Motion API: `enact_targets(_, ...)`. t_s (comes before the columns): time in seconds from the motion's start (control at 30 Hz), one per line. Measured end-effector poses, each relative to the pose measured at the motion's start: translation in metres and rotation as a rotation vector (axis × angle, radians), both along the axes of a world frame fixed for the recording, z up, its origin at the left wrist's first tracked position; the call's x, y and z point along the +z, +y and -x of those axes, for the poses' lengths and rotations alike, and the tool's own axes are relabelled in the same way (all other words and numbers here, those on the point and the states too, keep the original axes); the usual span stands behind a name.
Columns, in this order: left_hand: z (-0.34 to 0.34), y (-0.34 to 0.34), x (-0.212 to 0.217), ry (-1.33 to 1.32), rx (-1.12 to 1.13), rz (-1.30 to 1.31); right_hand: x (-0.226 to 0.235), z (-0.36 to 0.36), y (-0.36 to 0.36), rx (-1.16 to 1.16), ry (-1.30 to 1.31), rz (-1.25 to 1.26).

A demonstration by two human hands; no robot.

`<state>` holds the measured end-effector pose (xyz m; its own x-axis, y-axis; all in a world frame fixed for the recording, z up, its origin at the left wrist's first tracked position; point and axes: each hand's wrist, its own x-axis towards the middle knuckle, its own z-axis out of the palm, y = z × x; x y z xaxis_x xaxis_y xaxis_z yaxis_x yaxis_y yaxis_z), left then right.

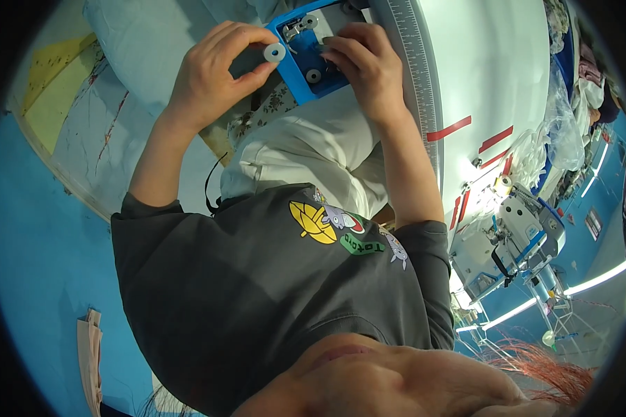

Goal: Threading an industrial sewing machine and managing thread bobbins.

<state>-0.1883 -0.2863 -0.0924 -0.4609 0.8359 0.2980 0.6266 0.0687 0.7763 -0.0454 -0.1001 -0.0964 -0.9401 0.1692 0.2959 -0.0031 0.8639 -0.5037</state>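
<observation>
Between the thumb and forefinger of my left hand (212, 73) is a small round white bobbin (274, 53) with a hole in its middle. It is held at the left edge of a blue drawer (300, 85). My right hand (368, 66) reaches over the drawer with its fingers bent and tips drawn together. Whatever those fingertips hold, if anything, is too small to make out. Inside the drawer lie another round bobbin (314, 76) and several small metal parts (300, 28), partly hidden by the right hand.
Right of the drawer runs a white tabletop (497, 48) edged with a ruler strip (412, 62) and marked with red tape (449, 129). Pale blue fabric (129, 48) lies at the left. Clear plastic bags (560, 132) and a sewing machine (525, 226) stand at the right.
</observation>
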Motion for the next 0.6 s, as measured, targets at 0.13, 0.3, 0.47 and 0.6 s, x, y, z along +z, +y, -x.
enact_targets(0.13,-0.007,0.002,0.001,-0.016,-0.007,-0.087,0.026,-0.024,-0.026,-0.200,0.281,0.608)
enact_targets(0.3,-0.022,0.013,0.011,0.058,-0.103,-0.090,0.039,-0.046,-0.055,-0.178,0.095,1.335)
enact_targets(0.47,-0.041,0.018,0.028,0.175,-0.213,-0.153,0.040,-0.063,-0.054,-0.163,0.158,1.097)
enact_targets(0.6,-0.058,0.020,0.034,0.082,-0.327,-0.183,0.028,-0.086,-0.050,-0.092,0.300,0.777)
